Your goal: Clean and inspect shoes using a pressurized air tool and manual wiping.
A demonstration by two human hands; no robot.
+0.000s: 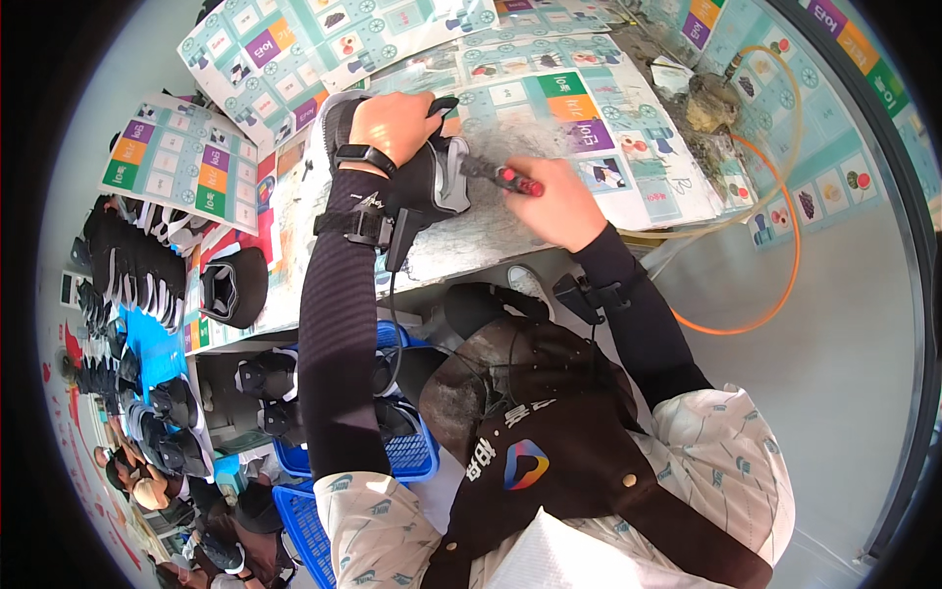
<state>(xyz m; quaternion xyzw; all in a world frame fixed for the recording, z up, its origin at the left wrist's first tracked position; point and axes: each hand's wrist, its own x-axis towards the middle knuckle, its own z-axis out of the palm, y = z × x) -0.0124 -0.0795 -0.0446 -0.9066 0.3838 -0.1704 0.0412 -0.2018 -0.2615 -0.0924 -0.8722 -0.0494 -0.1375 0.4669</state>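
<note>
A black and grey shoe (pixel 422 181) lies on its side on the worktable (pixel 392 260), its light sole edge to the left. My left hand (pixel 392 128) is closed over its upper part and presses it to the tabletop. The padded, grey-lined opening of the shoe faces right. Just right of that opening, my right hand (pixel 564 201) grips a red and black handled tool (pixel 517 181). Its dark, blurred end points at the shoe's edge, and I cannot tell its exact kind or whether it touches.
Another dark shoe (pixel 234 288) stands at the table's left end. Printed sheets (pixel 334 39) cover the table and lean at its back. An orange hose (pixel 793 250) loops down on the right. Blue baskets (pixel 417 456) sit below; stacked shoe parts (pixel 137 255) and people (pixel 147 486) are at left.
</note>
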